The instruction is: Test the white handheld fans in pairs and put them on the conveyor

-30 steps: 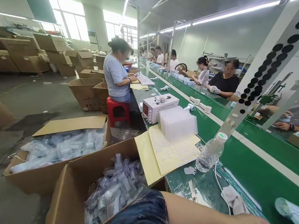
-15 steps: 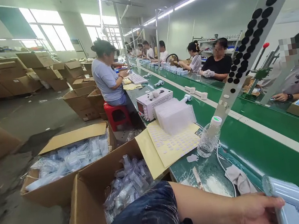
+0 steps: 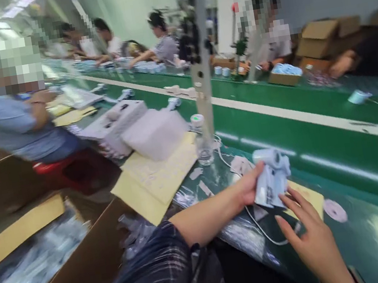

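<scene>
My left hand [image 3: 249,185] grips light-blue plastic housings [image 3: 270,179] with rounded tube-like heads, held above the bench; dark marks show on the lower part, too blurred to read. Whether they are two pieces or one, I cannot tell. My right hand [image 3: 311,232] has its fingers spread, with the fingertips at the lower right edge of the housings. Contact there is unclear. Beneath them lies a yellow sheet [image 3: 312,197], and a white round disc [image 3: 335,210] rests to its right. A white cable [image 3: 260,228] loops over the bench below my left hand.
A water bottle [image 3: 202,141] stands by a metal post [image 3: 204,86]. Left of it are yellow sticker sheets [image 3: 152,204], a stack of translucent sheets [image 3: 155,132] and a white box-shaped device [image 3: 114,124]. Cartons [image 3: 75,260] flank the bench. Co-workers sit along the green conveyor [image 3: 316,131].
The view has swung right. The light-blue housings have moved from the lower right edge towards the middle, still in my left hand. My right hand has come into view beside them.
</scene>
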Tool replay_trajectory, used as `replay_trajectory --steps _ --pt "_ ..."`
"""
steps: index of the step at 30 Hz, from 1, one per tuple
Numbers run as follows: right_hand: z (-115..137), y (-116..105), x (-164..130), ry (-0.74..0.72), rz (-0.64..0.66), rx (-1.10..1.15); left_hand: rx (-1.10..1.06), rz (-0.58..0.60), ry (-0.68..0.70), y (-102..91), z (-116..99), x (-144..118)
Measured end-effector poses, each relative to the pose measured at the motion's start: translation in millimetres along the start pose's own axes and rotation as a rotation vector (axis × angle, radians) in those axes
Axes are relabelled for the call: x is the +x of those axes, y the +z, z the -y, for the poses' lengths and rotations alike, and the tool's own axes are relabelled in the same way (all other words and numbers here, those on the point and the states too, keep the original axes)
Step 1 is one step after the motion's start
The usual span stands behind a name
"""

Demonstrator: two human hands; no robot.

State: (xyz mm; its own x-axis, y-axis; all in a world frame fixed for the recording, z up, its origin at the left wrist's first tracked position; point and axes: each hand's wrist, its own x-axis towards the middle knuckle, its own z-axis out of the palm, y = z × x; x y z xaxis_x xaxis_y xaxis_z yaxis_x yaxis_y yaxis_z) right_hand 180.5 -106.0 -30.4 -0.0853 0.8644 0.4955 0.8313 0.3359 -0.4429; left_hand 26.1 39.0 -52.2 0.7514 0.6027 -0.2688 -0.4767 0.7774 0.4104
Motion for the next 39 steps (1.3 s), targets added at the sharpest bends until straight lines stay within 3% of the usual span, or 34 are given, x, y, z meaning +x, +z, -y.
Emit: replay_trajectory --steps 2,4,6,11,15,18,21,25,27,31,39 --pt "-0.3 -12.8 3.3 0.126 0.086 0.02 -0.017 -0.05 -0.023 13.9 -11.3 -13.5" --pt "-2.9 -20.7 7.4 0.349 0.24 -0.169 -0.029 -0.029 0.061 24.2 -16.6 -21.5" --pt "-4.2 -19.7 8.8 0.482 0.366 -0.382 -0.03 0.025 0.159 30.7 -16.8 -27.1" --pt "5.4 -2.6 1.0 0.39 0.448 -0.395 0.043 0.08 0.316 38.7 -15.1 -34.8" --pt "5.1 -6.0 -10.3 0.387 0.414 -0.403 0.121 0.093 0.353 44.6 -18.9 -35.4" --pt "2.1 -6.1 -14.4 0.304 0.411 -0.41 0.156 0.089 0.415 48.0 -20.9 -36.0" --pt "6.1 -2.7 -10.4 0.26 0.376 -0.147 0.159 0.105 0.42 50.3 -20.6 -38.1" --pt "18.9 -7.0 3.0 0.508 0.424 0.541 0.135 0.102 0.392 51.9 -18.2 -40.8" --pt "25.4 -10.8 10.5 0.619 0.477 0.746 0.128 0.077 0.407 52.5 -16.9 -41.4" --pt "36.4 -9.9 21.3 0.667 0.459 0.81 0.14 0.047 0.44 53.8 -15.5 -42.8" --pt "56.1 10.6 13.0 0.682 0.186 0.917 0.205 0.012 0.515 52.5 -7.3 -40.0"
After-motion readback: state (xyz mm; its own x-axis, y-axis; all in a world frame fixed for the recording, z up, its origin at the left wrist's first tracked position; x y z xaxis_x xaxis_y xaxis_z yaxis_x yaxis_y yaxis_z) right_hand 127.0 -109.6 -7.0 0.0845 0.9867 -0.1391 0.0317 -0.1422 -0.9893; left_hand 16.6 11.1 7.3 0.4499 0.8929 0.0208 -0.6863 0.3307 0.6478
